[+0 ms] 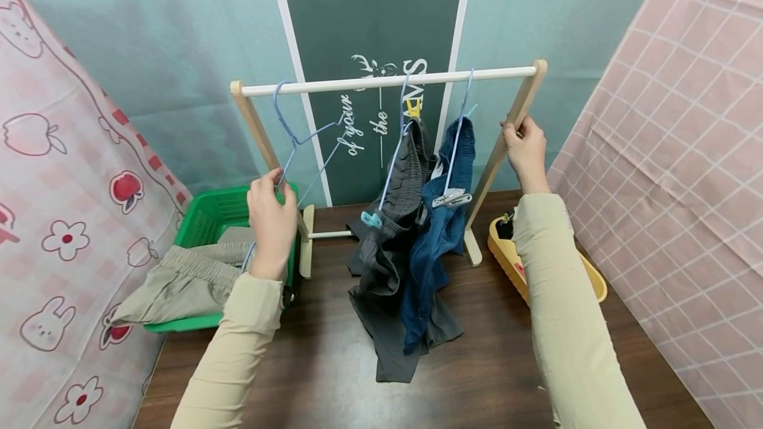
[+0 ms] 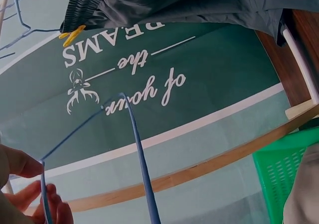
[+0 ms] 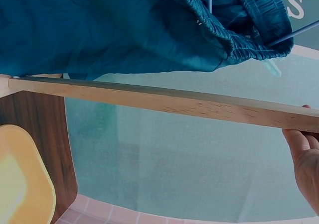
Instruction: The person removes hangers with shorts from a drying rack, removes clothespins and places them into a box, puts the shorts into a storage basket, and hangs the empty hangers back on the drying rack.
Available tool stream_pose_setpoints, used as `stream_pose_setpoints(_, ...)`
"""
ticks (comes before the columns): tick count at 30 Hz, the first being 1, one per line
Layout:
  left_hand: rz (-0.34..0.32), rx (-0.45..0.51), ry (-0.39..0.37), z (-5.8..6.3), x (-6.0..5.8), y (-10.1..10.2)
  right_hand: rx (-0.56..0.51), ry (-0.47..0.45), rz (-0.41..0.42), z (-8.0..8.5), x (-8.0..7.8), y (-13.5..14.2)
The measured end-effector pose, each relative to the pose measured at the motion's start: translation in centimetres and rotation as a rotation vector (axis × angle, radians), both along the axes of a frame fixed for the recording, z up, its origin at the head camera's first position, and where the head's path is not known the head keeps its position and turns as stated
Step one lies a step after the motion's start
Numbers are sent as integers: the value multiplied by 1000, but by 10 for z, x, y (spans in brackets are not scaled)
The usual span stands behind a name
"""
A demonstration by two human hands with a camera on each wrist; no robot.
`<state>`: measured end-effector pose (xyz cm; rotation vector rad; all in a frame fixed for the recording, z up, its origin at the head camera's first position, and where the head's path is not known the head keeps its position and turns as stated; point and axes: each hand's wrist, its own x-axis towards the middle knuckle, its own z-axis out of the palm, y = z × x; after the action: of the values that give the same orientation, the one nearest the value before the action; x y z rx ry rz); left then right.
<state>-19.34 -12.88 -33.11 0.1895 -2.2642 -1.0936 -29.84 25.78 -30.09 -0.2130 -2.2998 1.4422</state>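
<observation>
Hanger: blue and thin [image 1: 295,142], its hook over the white rail [image 1: 357,84] at the left end; its lower part passes close to the beige garment [image 1: 179,283], but whether they touch I cannot tell.
Left hand [image 1: 272,220]: thumb and fingers nearly together, pinching the hanger on its side, below the hook.
Right hand [image 1: 527,151]: fingers and thumb bent round the right wooden post [image 1: 496,161], at its upper part.
Handling of hanger: it looks light, narrow and rather springy, so it may swing or slide on the smooth rail; the firm place to hold seems the neck under the hook.
Handling of rack: probably light too, easy to shift; holding the post high should steady it.
Clothes on rail: grey trousers [image 1: 396,237] and blue trousers [image 1: 438,237], soft and limp, fixed with clips.
Basket: green [image 1: 205,202], at the left, with the beige garment hanging over its edge.
</observation>
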Motion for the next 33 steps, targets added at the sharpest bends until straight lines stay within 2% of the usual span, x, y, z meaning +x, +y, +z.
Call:
stream_pose_setpoints(3, 17, -13, 51, -1, 0, 3, -1, -1, 4, 0, -1, 1)
stream_pose_setpoints(7, -5, -61, 204, -1, 1, 8, 5, -7, 7, 0, -1, 0)
stream_pose_setpoints(10, -87, -94, 305, -1, 0, 14, 3, -9, 5, 0, -1, 0)
stream_pose_setpoints(13, -206, -66, 316, -2, -1, 22, 2, -7, 1, 0, -1, 0)
stream_pose_setpoints(15, -297, -8, 256, -1, -2, 28, 2, -3, 0, 0, -1, 0)
stream_pose_setpoints(20, -518, 199, -27, 4, -5, 43, -1, 14, 2, 0, -2, 1)
stream_pose_setpoints(23, -627, 283, -165, 7, -9, 51, -5, 17, 3, 0, -3, 1)
stream_pose_setpoints(29, -787, 316, -338, 8, -17, 64, -7, 12, -2, -1, -3, 1)
stream_pose_setpoints(33, -853, 357, -404, 5, -19, 69, -7, 14, 3, -1, -3, 1)
